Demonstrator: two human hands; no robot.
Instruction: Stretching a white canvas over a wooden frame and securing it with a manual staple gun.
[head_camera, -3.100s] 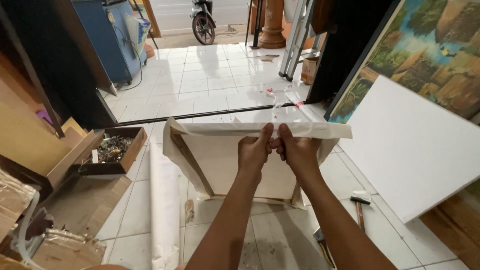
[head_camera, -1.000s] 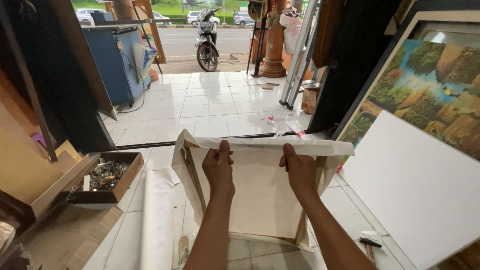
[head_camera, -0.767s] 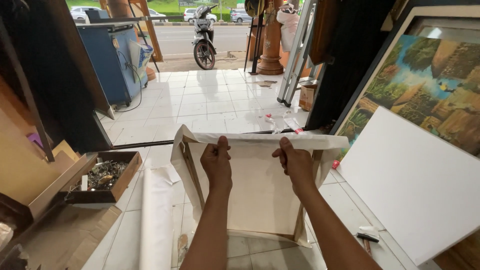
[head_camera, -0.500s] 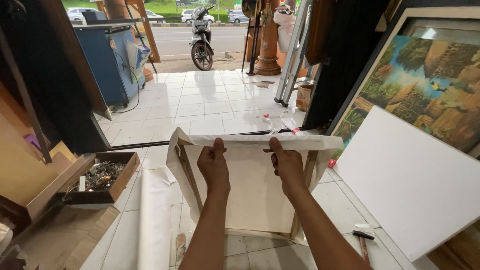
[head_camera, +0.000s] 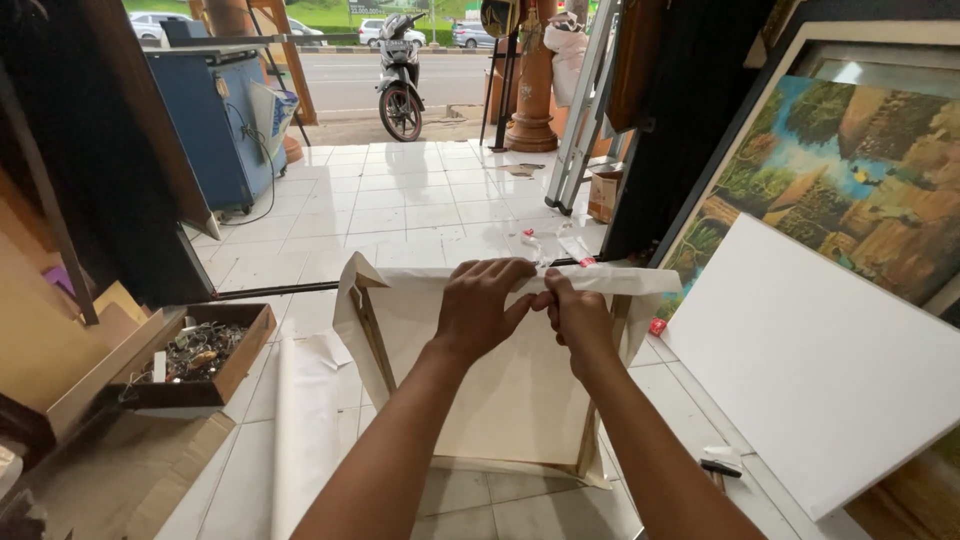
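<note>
White glossy floor tiles (head_camera: 400, 215) run from the open shopfront back to where the person stands, with a parked motorbike (head_camera: 400, 70) at the street edge and a blue cabinet (head_camera: 215, 125) to the left. At the centre a wooden frame (head_camera: 370, 335) stands upright on the tiles, draped in loose cream canvas (head_camera: 500, 390) that is matte, soft and creased at the corners. The frame's top bar runs left to right across the view, its long axis level, and its open back faces the person. The left hand (head_camera: 480, 305) curls over the top edge, fingers clenched on the folded canvas there. The right hand (head_camera: 578, 320) sits just beside it, touching it, fingers pinching the same fold. To the right a blank white panel (head_camera: 830, 360), flat and smooth, leans tilted against a framed landscape painting (head_camera: 860, 160). On the left an open cardboard box (head_camera: 235, 365) holds a tangle of small metal bits, and a pale strip of cloth (head_camera: 300, 430) lies along the floor beside the frame.
</note>
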